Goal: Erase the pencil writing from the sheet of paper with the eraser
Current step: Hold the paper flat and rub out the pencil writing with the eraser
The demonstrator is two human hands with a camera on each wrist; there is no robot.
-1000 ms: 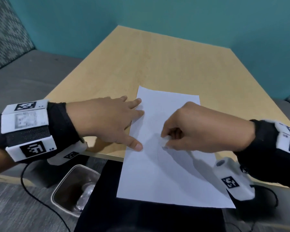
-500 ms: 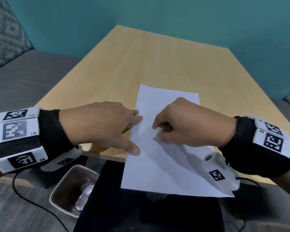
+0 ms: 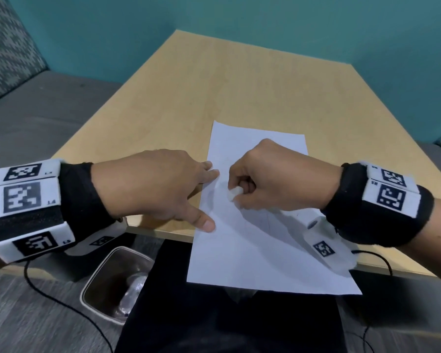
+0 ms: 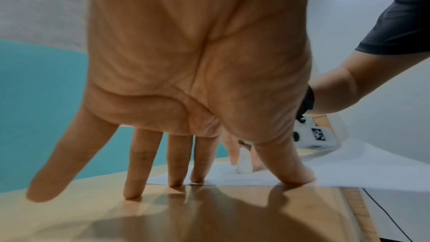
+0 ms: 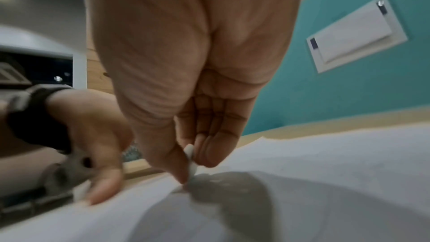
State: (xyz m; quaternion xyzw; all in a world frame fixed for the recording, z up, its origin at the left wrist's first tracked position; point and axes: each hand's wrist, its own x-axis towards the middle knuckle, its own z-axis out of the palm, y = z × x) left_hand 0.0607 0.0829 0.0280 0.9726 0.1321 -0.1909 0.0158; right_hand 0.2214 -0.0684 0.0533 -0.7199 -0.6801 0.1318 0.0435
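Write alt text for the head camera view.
A right hand pinches a small white eraser against a sheet of paper on a wooden table, while the left hand presses spread fingers on the sheet's left edge.

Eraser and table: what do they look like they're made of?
Eraser: a white, matte block, likely rubber or vinyl; its end looks rounded. The right hand pinches it against the paper.
Table: pale wood grain, probably laminate or veneer; the left wrist view shows a glossy top reflecting the fingers.
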